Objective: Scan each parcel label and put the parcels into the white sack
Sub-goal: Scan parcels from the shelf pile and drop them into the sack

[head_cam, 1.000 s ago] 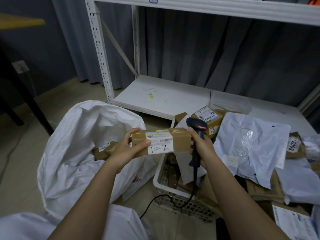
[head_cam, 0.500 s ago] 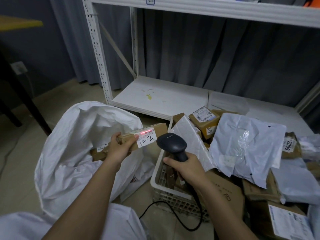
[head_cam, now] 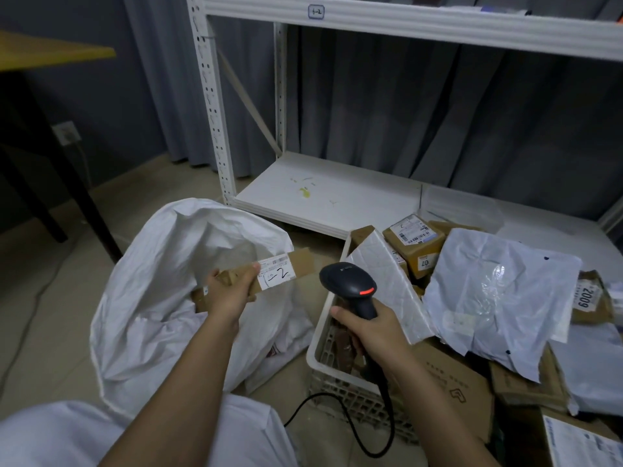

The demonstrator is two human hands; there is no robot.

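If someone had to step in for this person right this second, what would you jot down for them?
Left hand grips the long brown parcel by one end, label up, over the mouth of the white sack.
Right hand holds the black scanner, whose light glows red, above the white crate.
Done: at least one brown parcel already lies in the sack.
Left: drop this parcel in, then scan and bag the pile at right, including the boxes and grey mailer bag.
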